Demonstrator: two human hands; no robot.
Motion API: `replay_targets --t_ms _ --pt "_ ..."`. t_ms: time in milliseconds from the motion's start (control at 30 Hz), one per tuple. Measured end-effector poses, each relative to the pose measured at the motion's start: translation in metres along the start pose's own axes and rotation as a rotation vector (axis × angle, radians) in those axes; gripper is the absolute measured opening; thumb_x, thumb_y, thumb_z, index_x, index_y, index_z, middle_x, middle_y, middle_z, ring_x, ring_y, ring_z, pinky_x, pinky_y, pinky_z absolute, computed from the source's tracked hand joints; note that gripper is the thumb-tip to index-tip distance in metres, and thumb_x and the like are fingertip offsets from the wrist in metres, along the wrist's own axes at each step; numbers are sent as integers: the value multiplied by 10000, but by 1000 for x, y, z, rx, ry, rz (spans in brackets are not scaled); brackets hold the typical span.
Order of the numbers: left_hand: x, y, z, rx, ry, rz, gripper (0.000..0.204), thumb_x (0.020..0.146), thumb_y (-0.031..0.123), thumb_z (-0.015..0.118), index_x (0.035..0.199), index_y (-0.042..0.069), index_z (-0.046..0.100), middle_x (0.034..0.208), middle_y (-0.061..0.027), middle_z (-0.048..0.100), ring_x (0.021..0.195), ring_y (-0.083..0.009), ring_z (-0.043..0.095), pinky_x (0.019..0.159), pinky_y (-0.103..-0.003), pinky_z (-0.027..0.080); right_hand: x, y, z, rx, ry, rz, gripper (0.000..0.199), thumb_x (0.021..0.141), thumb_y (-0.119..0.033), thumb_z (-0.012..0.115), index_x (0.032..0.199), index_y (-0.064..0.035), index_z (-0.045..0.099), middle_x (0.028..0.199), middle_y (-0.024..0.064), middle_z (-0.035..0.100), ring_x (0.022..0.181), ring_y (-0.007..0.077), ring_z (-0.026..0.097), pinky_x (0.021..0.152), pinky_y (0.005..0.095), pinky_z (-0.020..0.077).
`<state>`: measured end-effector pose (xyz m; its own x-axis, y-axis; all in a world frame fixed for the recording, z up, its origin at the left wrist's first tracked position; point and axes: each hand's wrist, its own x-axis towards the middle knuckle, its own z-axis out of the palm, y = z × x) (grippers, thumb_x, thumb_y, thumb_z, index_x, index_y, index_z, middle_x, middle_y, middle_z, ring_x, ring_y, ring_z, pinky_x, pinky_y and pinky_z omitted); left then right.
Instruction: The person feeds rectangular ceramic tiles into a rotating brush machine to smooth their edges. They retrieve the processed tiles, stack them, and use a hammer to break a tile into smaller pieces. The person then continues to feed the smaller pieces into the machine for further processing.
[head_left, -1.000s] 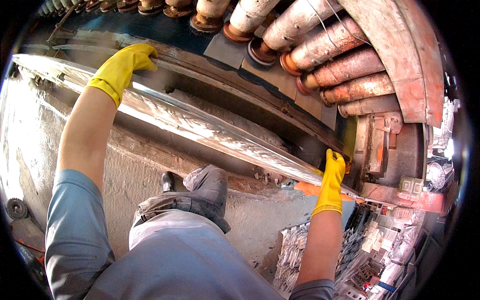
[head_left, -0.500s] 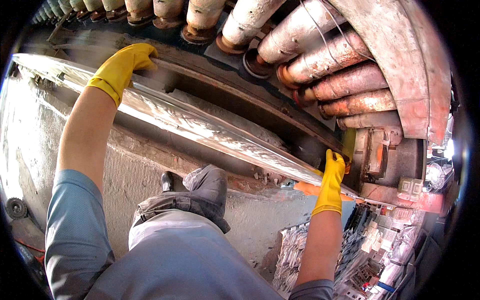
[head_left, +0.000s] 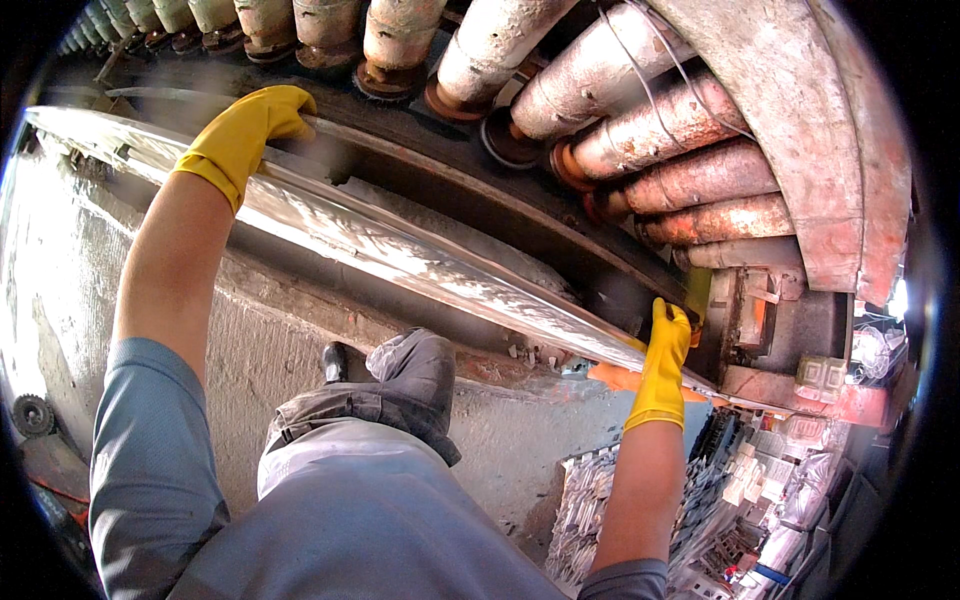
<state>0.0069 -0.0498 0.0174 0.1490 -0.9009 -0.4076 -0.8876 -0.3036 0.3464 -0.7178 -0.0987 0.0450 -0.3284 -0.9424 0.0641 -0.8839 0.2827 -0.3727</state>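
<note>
A long, shiny pale panel (head_left: 420, 262) slants across the view from the far left down to the right, its upper edge along a dark channel. Both hands wear yellow rubber gloves. Near the panel's left part, my left hand (head_left: 245, 140) is closed over the upper edge, fingers bent toward the channel. Toward the right end, my right hand (head_left: 668, 350) is closed at the same edge, its fingertips bent over it. The glove backs hide parts of both grips. An orange piece (head_left: 615, 377) shows behind my right hand, partly covered by it.
A row of worn rollers (head_left: 590, 80) curves above the channel. A large pale metal cover (head_left: 790, 110) overhangs at the upper right, above a rusty metal housing (head_left: 750, 320). Stacked pieces (head_left: 585, 500) lie at the lower right. A small wheel (head_left: 33, 415) is at far left.
The rollers have shifted slightly, leftward at the top and downward at the right, and the cover's lower edge sits lower. My hands and the panel show no visible movement.
</note>
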Motion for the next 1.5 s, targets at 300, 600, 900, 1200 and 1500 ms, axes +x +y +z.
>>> replay_targets --t_ms 300,600,900,1200,1500 --pt "-17 -5 11 -72 -4 -43 596 758 283 785 1295 52 670 1278 -217 683 1207 -353 637 1050 -425 478 -15 5 -3 7 -12 20 501 919 -462 685 1172 -33 728 1120 154 759 1038 320 713 912 389 522" --pt "-60 4 18 55 16 -1 581 782 276 778 1311 66 664 1300 -203 677 1226 -359 626 1055 -433 474 -51 11 -10 71 26 20 442 933 -378 716 1108 27 742 1063 148 763 949 261 682 882 360 509" --pt "-73 -8 36 46 22 0 595 777 284 801 1311 58 665 1298 -208 678 1221 -360 630 1056 -427 474 -64 44 -10 61 24 6 494 921 -461 697 1158 -28 727 1086 148 765 977 296 722 873 384 532" --pt "-100 -8 47 -129 198 129 541 853 280 764 1329 49 652 1310 -216 674 1236 -353 630 1066 -406 473 -91 26 -15 125 4 30 436 950 -402 703 1111 1 738 1060 128 765 941 246 694 874 358 516" --pt "-255 23 96 42 790 561 478 862 354 790 1175 4 697 1113 -196 727 1071 -363 681 1046 -459 480 -103 66 -12 140 163 -45 486 953 -481 687 1117 -26 733 1064 131 771 983 297 729 875 382 543"
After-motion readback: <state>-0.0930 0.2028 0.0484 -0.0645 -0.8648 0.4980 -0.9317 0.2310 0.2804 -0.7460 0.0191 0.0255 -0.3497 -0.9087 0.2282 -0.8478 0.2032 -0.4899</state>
